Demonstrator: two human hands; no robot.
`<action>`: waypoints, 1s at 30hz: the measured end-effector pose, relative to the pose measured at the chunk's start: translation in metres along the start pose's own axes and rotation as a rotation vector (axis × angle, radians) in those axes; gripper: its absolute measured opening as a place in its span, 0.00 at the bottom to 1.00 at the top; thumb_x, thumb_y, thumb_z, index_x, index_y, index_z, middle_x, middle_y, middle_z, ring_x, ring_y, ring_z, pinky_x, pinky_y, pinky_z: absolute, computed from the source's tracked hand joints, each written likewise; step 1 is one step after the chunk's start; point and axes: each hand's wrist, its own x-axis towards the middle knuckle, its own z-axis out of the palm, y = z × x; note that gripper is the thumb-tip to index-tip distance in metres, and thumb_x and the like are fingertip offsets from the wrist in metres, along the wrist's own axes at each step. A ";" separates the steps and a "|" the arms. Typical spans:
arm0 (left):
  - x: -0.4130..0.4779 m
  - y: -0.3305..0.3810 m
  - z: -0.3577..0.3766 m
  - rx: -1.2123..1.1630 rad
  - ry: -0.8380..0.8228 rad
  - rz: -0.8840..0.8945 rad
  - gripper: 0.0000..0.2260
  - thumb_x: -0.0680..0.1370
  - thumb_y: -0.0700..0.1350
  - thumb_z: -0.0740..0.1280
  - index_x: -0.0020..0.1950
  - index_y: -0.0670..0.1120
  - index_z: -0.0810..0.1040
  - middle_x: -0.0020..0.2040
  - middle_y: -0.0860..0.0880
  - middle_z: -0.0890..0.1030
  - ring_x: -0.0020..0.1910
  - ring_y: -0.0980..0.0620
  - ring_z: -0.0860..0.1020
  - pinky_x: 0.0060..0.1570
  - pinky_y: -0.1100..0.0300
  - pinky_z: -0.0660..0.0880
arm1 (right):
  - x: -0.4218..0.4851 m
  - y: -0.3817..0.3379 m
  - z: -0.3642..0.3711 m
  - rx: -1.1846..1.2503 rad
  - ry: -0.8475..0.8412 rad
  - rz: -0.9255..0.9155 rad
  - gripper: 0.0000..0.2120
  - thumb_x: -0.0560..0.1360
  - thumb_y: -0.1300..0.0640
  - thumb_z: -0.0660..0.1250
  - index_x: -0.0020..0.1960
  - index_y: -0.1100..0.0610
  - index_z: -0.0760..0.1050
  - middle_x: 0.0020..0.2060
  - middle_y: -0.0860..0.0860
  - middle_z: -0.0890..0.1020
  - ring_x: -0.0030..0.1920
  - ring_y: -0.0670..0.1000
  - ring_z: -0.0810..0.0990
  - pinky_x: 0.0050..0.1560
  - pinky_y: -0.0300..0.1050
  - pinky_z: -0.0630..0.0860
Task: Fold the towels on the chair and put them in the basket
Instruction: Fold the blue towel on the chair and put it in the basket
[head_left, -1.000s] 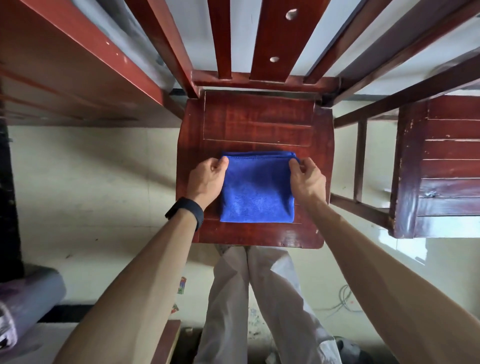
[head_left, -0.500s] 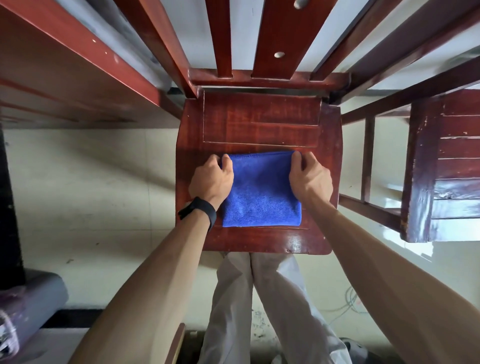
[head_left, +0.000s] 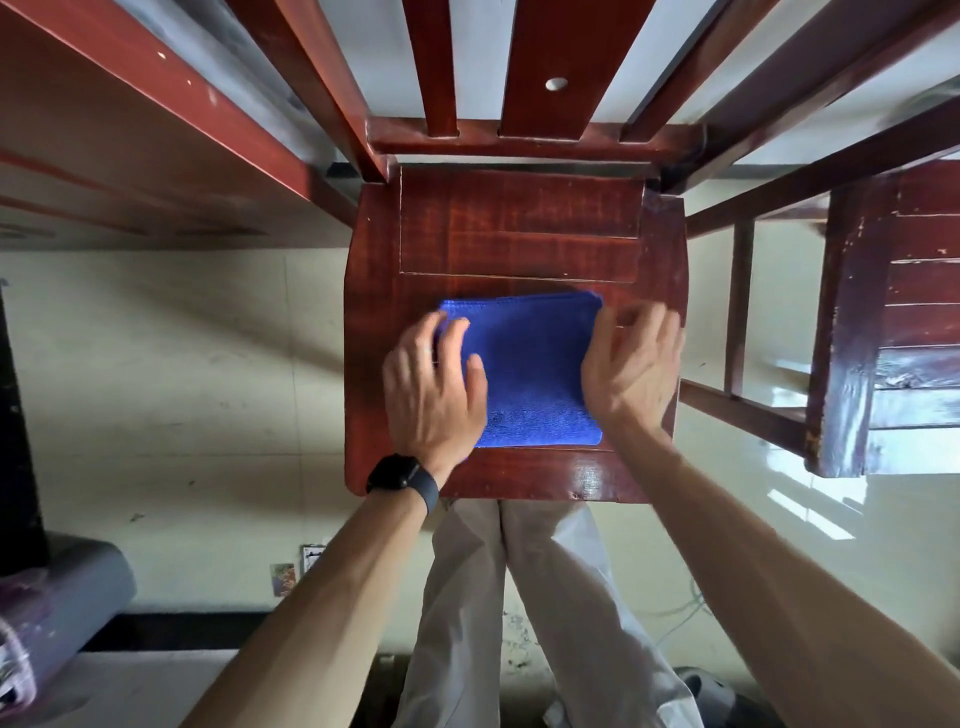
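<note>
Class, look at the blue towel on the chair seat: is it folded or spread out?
Folded: the blue towel is a compact rectangle with layered edges along its far side.

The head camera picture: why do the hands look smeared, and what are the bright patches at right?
Head view: the right hand is motion-blurred, the left hand slightly; the blue towel stays sharp. Window light glares off the glossy floor and the chair seat front edge.

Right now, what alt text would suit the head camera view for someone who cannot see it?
A folded blue cloth towel lies on a dark red wooden chair seat, the left hand and right hand open at its two sides. No basket shows.
</note>
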 end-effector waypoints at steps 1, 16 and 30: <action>-0.010 0.004 0.004 0.011 -0.058 0.079 0.21 0.80 0.49 0.62 0.72 0.44 0.73 0.72 0.43 0.71 0.70 0.42 0.70 0.66 0.45 0.66 | -0.014 0.000 0.002 -0.033 -0.009 -0.134 0.12 0.81 0.51 0.61 0.55 0.59 0.76 0.53 0.57 0.79 0.53 0.62 0.75 0.52 0.56 0.71; -0.013 -0.004 0.010 0.093 -0.195 -0.292 0.28 0.80 0.55 0.57 0.79 0.48 0.60 0.80 0.41 0.58 0.77 0.40 0.61 0.71 0.36 0.59 | -0.034 0.019 0.010 -0.246 -0.243 0.022 0.32 0.81 0.39 0.51 0.80 0.53 0.59 0.80 0.54 0.59 0.80 0.56 0.55 0.77 0.62 0.54; 0.018 -0.006 -0.006 -0.688 -0.392 -0.899 0.10 0.73 0.48 0.73 0.49 0.43 0.83 0.44 0.48 0.85 0.47 0.46 0.83 0.52 0.51 0.78 | 0.016 0.020 -0.013 0.451 -0.661 0.594 0.18 0.66 0.50 0.78 0.54 0.50 0.81 0.47 0.49 0.85 0.49 0.53 0.84 0.51 0.53 0.83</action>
